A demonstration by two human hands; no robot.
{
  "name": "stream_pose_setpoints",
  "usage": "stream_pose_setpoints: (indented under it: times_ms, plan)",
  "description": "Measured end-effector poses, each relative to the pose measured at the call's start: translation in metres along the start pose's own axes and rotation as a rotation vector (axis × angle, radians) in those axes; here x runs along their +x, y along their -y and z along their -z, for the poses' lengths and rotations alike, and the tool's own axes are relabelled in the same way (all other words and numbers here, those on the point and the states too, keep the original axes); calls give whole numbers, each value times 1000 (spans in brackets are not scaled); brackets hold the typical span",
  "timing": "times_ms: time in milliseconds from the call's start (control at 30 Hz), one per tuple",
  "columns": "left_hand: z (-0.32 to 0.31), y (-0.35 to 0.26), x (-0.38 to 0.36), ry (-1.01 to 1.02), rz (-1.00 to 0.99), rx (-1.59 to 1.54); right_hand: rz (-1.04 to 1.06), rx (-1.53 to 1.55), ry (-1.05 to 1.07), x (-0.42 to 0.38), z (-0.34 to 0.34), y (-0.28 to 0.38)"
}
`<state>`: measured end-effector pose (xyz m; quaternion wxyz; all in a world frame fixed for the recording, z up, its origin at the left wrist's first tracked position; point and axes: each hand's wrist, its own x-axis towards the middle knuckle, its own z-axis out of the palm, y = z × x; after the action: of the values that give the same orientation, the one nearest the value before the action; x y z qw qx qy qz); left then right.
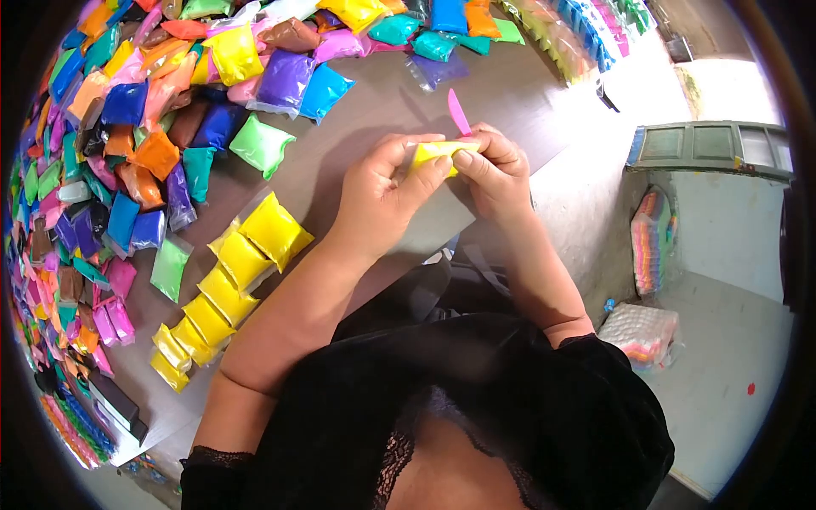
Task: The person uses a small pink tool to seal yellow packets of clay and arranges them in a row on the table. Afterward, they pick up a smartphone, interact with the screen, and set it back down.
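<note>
Between my two hands, above the table's edge, is a small yellow packet (438,151). My left hand (387,183) grips its left side, thumb on top. My right hand (495,168) pinches the packet's right end. A pink plastic knife (458,112) sticks up from my right hand, its blade pointing away from me; its lower part is hidden by the fingers. Left of my left forearm, a row of several yellow packets (223,293) lies on the table (344,110), overlapping one another.
A big heap of coloured packets (157,157) covers the table's left and far side. Strips of packets (565,34) lie at the far right edge. A dark box (115,399) sits at the near left. On the floor are wrapped bundles (642,336) beside a pale green cabinet (705,146).
</note>
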<state>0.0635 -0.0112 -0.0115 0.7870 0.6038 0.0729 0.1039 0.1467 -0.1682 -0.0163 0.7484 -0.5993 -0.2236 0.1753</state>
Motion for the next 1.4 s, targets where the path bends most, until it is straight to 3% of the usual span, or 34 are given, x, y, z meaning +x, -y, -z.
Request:
stream_pose_setpoints:
  times_ms: [267, 333, 467, 533, 633, 767, 833, 967, 1100, 1233, 1400]
  plan:
    - [6, -2, 1, 56, -45, 142, 52, 31, -13, 0, 0, -5]
    - [3, 1, 0, 23, 56, -40, 48, -36, 3, 1, 2, -6]
    - [9, 1, 1, 56, 154, -91, 20, -44, 0, 0, 1, -3]
    - [11, -2, 3, 124, 307, -380, 51, -19, 19, 0, 0, -3]
    - [3, -19, 4, 87, 363, -571, 37, 58, -78, 1, -2, -4]
    - [-2, -5, -2, 97, 206, -308, 8, 54, -100, 1, -6, -3]
    - [0, -3, -2, 11, 148, -246, -18, 9, 11, 1, 0, -3]
    - [-3, -7, 0, -87, 48, -415, 21, -250, 256, 2, 11, 1]
    - [4, 0, 1, 4, 100, -325, -46, -34, 63, 3, 0, 0]
    - [5, 1, -1, 68, 92, -49, -13, -124, 102, 4, 1, 0]
    - [-1, 4, 1, 2, 28, -151, -41, -32, 29, 3, 1, -3]
